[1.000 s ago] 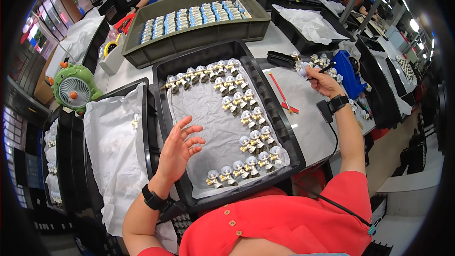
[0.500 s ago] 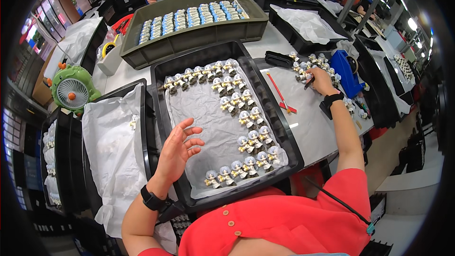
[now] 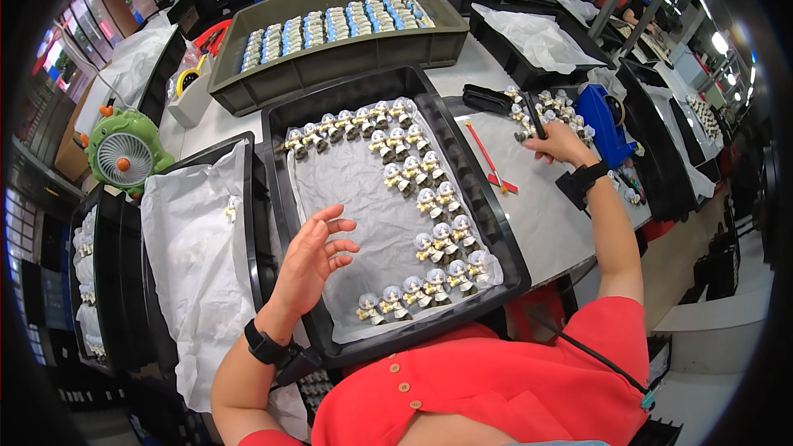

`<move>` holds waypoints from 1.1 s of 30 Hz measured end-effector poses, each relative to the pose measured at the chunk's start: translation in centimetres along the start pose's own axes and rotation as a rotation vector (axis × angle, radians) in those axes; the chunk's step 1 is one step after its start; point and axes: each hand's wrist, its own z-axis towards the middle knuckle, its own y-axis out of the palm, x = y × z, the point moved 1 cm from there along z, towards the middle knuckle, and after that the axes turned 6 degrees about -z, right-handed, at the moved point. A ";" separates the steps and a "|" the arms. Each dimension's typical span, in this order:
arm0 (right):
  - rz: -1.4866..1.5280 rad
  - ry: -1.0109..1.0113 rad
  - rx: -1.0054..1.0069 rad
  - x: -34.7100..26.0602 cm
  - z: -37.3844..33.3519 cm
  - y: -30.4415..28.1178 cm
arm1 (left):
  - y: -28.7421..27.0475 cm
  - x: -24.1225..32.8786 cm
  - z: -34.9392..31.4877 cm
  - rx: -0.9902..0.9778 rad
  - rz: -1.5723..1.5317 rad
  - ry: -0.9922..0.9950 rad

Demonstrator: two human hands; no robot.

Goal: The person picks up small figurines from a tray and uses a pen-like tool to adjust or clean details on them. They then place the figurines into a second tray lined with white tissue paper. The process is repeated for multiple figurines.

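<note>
My left hand (image 3: 314,258) hovers over the left side of a black tray (image 3: 514,258), fingers spread and holding nothing. White paper (image 3: 355,223) lines the tray, and small white-haired figurines (image 3: 441,239) stand on it in a row along the far side, short rows down the right and a near row. At the right, my right hand (image 3: 565,145) is closed round a slim black pen-like tool (image 3: 536,118) that points away from me. Its tip is beside a cluster of similar figurines (image 3: 562,107) on the table. I cannot make out whether the tip touches one.
A blue tape dispenser (image 3: 596,125) stands right of the cluster. Near it lie an open black case (image 3: 487,101) and a red stick (image 3: 479,149). A large grey-green bin (image 3: 347,54) of figurines sits beyond the tray, with a co-worker behind. A green fan (image 3: 124,153) and paper-lined tray (image 3: 194,256) are left.
My right hand has drawn back slightly toward me, and the black tool now points more away from me. The left hand barely moved. The co-worker's hands came together around something small and blue.
</note>
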 end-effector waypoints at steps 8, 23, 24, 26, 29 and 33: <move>-0.182 0.015 -0.211 -1.3 0.6 3.5 | 0.2 0.1 -0.1 -0.014 0.053 -0.039; -0.462 -0.962 -0.030 -22.9 -3.7 6.5 | -0.6 -0.1 0.1 0.032 -0.040 -0.010; -0.531 -0.991 -0.044 -23.1 -3.1 8.1 | -0.7 -0.1 0.2 0.034 -0.051 -0.006; -0.640 -0.950 -0.059 -23.5 -2.2 10.5 | -0.8 -0.1 0.1 0.046 -0.070 -0.004; -0.652 -0.914 -0.090 -22.4 0.0 13.1 | -0.7 -0.1 0.3 0.058 -0.076 -0.006; -0.385 -0.926 -0.116 -23.7 -1.3 11.4 | -0.9 -0.7 0.5 0.099 -0.087 0.036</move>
